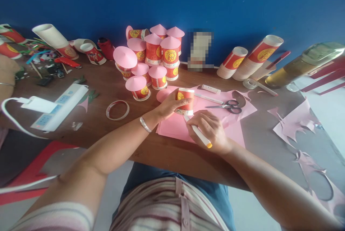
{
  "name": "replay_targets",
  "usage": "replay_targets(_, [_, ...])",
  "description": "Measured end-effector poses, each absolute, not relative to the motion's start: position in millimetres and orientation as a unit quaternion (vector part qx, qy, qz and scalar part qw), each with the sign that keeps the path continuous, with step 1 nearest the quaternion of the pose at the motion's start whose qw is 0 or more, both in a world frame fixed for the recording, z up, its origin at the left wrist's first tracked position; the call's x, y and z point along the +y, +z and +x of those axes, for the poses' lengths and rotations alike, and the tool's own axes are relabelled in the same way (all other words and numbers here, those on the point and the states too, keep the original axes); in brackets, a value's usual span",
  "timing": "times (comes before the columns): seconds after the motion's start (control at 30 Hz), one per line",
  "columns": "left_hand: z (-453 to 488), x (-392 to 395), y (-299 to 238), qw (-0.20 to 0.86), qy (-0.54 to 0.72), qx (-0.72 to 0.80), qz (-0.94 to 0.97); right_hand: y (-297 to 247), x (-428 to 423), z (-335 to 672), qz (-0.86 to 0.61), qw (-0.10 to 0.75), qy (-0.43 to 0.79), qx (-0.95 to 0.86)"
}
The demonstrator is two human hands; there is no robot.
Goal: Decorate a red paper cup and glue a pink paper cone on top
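My left hand (170,107) is wrapped round a red paper cup (185,98) with a yellow emblem and a pale band at its lower edge. In my right hand (210,130) is a white marker (201,136) with an orange-yellow end, its other end close to the cup's lower edge; whether it touches I cannot tell. Both hands are over a stack of pink paper (172,126). Scissors (229,106) with dark handles lie on the paper to the right, beside another white marker (208,98) and a small white tube (211,89).
Several red cups with pink cone tops (135,83) stand behind my left hand. A paper ring (117,110) and a power strip (59,108) lie left. Stacked cups (258,58), a tape roll (250,84) and a bottle (299,64) are right, with pink paper scraps (292,123) nearer.
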State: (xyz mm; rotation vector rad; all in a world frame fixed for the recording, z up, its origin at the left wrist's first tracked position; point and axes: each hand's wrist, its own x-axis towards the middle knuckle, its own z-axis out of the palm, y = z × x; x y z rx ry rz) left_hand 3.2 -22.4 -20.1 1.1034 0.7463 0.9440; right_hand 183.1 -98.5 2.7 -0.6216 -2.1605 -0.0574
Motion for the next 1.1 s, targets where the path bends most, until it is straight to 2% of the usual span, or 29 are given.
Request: replay_targets(1.1, [2.4, -22.4, -20.0, 0.691, 0.430, 0.338, 0.473, 4.9, -96.0, 187.0, -0.251, 0.431, -0.030, -0.866])
